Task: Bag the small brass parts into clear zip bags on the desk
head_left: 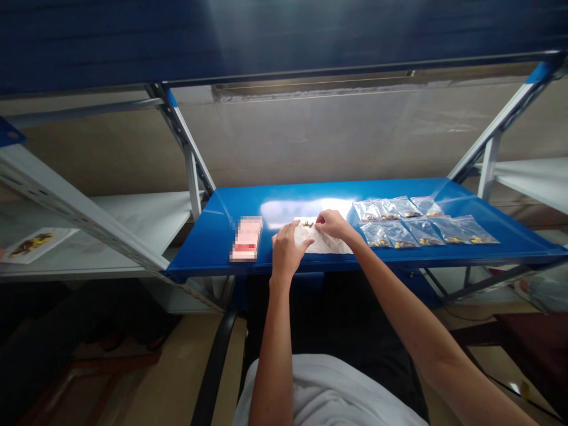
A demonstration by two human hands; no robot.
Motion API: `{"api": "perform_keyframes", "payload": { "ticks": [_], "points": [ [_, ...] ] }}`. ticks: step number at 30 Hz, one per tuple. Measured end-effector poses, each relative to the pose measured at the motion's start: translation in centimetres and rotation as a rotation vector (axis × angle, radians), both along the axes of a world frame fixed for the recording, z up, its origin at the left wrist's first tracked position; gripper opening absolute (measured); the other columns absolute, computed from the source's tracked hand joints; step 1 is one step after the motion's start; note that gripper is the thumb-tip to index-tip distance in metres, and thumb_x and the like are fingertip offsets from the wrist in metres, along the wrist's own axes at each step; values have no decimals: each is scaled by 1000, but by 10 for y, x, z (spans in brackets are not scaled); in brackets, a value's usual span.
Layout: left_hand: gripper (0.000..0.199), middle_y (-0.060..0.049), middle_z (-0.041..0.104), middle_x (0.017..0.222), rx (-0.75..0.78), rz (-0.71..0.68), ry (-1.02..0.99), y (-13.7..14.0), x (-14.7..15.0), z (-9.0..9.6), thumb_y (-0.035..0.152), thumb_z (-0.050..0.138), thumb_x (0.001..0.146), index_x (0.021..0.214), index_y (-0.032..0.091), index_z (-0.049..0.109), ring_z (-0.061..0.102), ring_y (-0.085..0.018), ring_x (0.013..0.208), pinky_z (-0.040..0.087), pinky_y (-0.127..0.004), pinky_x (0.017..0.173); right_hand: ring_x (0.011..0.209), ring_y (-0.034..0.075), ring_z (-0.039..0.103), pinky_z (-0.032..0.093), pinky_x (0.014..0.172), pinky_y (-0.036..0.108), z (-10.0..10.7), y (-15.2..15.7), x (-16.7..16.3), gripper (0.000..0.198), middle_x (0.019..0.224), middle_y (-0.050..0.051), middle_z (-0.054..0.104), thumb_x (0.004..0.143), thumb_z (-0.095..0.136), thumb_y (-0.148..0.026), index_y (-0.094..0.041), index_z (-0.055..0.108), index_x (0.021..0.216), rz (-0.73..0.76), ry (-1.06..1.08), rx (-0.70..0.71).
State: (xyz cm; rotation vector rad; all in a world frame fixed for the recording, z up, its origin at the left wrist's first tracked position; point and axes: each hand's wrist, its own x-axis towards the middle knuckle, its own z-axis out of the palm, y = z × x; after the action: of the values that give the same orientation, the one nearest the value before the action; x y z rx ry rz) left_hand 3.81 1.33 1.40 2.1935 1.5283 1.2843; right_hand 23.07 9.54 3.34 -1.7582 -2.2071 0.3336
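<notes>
A creased white sheet of paper [331, 244] lies on the blue shelf board in front of me, with a few small dark pieces [307, 223] near its far edge. My left hand [286, 247] rests along the sheet's left side, its thumb held apart from the fingers and nothing visible in its grasp. Over the far part of the paper, my right hand [332, 225] is closed in a pinch right beside the dark pieces. Whatever its fingertips hold is too small to make out. Several clear zip bags [402, 234] with yellow and dark pieces lie in two rows to the right.
A pink and red pack [247, 238], partly blurred, lies on the blue shelf [208, 236] left of my hands. Metal uprights [190, 148] flank the shelf, and another blue shelf [284, 41] hangs above. At far left, a white tray [66, 232] holds yellow and dark pieces.
</notes>
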Motion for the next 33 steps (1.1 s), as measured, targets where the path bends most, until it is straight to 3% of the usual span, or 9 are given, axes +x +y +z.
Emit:
{"api": "perform_keyframes", "payload": {
  "ticks": [4,8,10,15,20,23,33],
  "points": [
    [61,-13,73,132,14,7,26,0,1,-2,29,90,82,136,22,61,68,-34,125,54,-51,106,75,19,62,39,67,29,7,-7,6,17,82,9,75,84,66,-21,-12,80,83,-4,183,-6],
    [59,-13,73,132,22,-17,1,1,2,-2,31,88,84,136,23,62,69,-33,125,53,-50,108,67,16,54,36,61,29,18,-18,4,33,74,5,69,83,71,-44,-12,79,88,235,563,-221],
    [55,-13,73,132,22,-32,-20,1,2,-1,31,87,85,134,23,63,69,-32,125,53,-49,108,64,14,50,35,59,29,23,-20,0,36,71,3,66,80,73,-48,-12,78,86,325,631,-295],
    [50,-12,74,131,6,-40,-47,-2,0,6,29,86,86,131,22,65,69,-31,125,53,-48,108,63,14,50,36,60,28,29,-14,-8,33,70,3,66,81,73,-44,-13,80,86,366,584,-292],
    [50,-12,74,131,-7,-5,-56,-3,-4,8,28,87,86,130,21,66,69,-31,125,54,-48,109,72,17,60,41,67,27,18,0,-14,16,75,5,72,86,68,-23,-15,82,86,110,366,15],
    [49,-12,74,130,-5,8,-56,-2,-6,6,27,87,85,130,22,67,70,-31,124,54,-48,108,82,19,64,43,76,27,7,5,-21,14,84,6,73,86,70,-18,-18,83,91,99,208,113],
    [52,-12,74,129,-8,14,-29,0,-7,2,29,88,85,132,21,66,70,-31,123,53,-47,107,92,21,61,43,85,29,-7,11,-29,20,98,10,70,91,65,-13,-17,83,98,120,54,108]
  ]
}}
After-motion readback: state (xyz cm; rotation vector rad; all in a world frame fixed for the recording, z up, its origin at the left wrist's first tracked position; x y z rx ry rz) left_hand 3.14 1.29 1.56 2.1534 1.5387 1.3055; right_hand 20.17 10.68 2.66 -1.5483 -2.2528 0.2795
